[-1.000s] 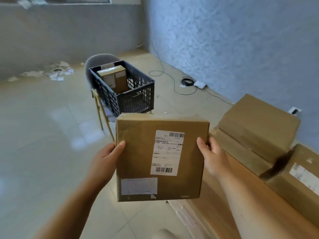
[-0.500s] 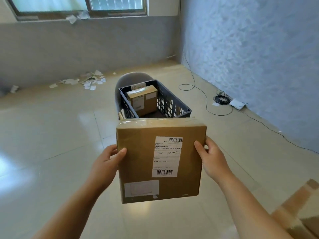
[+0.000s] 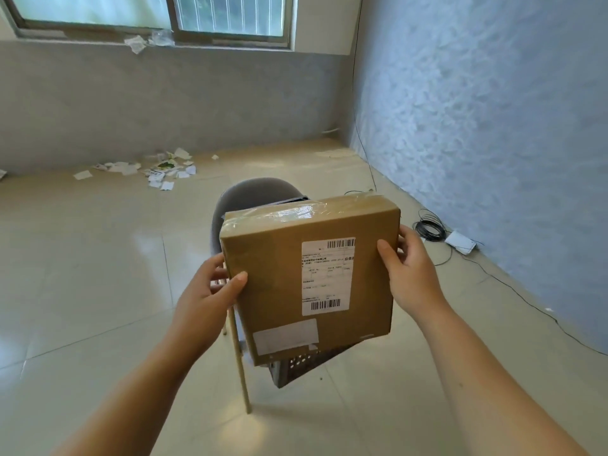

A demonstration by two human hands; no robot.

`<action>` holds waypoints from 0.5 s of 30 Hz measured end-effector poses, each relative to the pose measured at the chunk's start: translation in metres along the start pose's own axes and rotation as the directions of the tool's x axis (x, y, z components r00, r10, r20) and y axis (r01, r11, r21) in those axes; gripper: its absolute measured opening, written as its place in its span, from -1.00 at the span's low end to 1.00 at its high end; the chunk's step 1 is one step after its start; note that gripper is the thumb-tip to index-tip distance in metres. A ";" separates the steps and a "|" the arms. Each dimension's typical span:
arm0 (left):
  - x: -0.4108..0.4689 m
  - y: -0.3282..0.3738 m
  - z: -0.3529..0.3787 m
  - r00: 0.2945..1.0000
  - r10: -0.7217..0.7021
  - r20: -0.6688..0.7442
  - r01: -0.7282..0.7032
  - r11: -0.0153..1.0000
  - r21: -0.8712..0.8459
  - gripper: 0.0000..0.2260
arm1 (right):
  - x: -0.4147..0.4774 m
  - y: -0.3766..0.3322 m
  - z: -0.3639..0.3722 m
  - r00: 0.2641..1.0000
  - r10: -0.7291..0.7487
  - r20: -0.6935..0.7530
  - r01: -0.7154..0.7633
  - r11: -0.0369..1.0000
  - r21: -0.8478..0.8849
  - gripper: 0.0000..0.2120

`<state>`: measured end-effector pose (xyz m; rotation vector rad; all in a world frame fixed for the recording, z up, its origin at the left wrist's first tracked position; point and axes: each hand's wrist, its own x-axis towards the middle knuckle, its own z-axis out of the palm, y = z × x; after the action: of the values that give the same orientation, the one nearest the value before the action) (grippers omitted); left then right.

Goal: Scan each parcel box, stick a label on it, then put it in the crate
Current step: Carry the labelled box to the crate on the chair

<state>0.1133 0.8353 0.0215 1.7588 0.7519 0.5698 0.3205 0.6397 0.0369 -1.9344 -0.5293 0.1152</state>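
I hold a flat brown parcel box [image 3: 279, 274] in front of me, its face towards the camera. A white barcode label [image 3: 327, 276] is stuck on its right half, and a pale sticker sits near its bottom edge. My left hand [image 3: 210, 297] grips the box's left edge, thumb on the front. My right hand [image 3: 408, 271] grips the right edge. The dark crate [image 3: 296, 365] is almost wholly hidden behind the box; only a lower corner and a bit of its rim show. It rests on a grey chair [image 3: 253, 192].
The chair's wooden leg [image 3: 241, 366] stands on the tiled floor. Scraps of paper [image 3: 154, 169] lie by the far wall. A coiled black cable [image 3: 429, 228] and a white adapter [image 3: 460, 243] lie along the right wall.
I have come closer to the chair and the box now covers the crate. The box has tilted slightly. The parcels on the table at the right are out of view.
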 end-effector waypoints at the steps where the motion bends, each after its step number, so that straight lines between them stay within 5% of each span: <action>1: 0.020 0.001 0.001 1.000 0.005 0.002 -0.005 1.000 -0.003 -0.63 | 0.018 -0.002 0.006 1.000 -0.007 -0.015 0.007 1.000 -0.014 -0.68; 7: 0.119 -0.006 0.011 0.993 -0.033 0.115 0.033 0.999 0.005 -0.69 | 0.103 0.007 0.034 0.999 0.033 -0.034 -0.036 0.995 -0.090 -0.74; 15: 0.204 -0.055 0.050 0.979 -0.126 0.161 0.102 0.984 0.149 -0.86 | 0.181 0.068 0.073 0.931 0.261 0.255 -0.274 0.961 0.017 -0.78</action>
<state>0.2769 0.9630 -0.0434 1.8529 0.7820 0.2905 0.4804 0.7545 -0.0252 -1.9432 -0.4184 0.5507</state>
